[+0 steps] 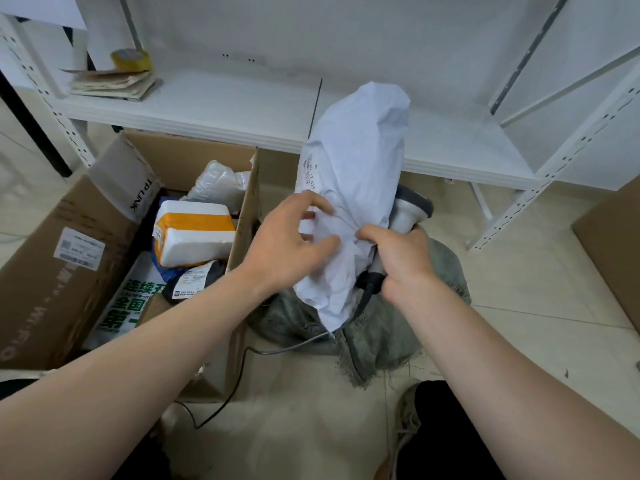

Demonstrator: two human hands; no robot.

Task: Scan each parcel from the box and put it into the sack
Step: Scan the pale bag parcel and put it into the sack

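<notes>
A white poly-bag parcel (pixel 356 161) stands upright over the grey woven sack (pixel 446 271) on the floor, its label facing left. My left hand (pixel 287 244) pinches the crumpled lower part of the parcel from the left. My right hand (pixel 401 261) grips the handle of a grey barcode scanner (pixel 414 206) behind the parcel, with its thumb pressing on the parcel's folds. The open cardboard box (pixel 69 254) at left holds several parcels, among them a white-and-orange one (pixel 194 233) and a black one (pixel 194 282).
A white metal shelf (pixel 207 105) runs across behind, carrying a yellow tape roll (pixel 131 59) and a stack of papers (pixel 110 84). The scanner's cable (pixel 235 375) trails over the floor past the box. Another cardboard box (pixel 613 244) stands at the right. My shoe (pixel 408 420) is near the sack.
</notes>
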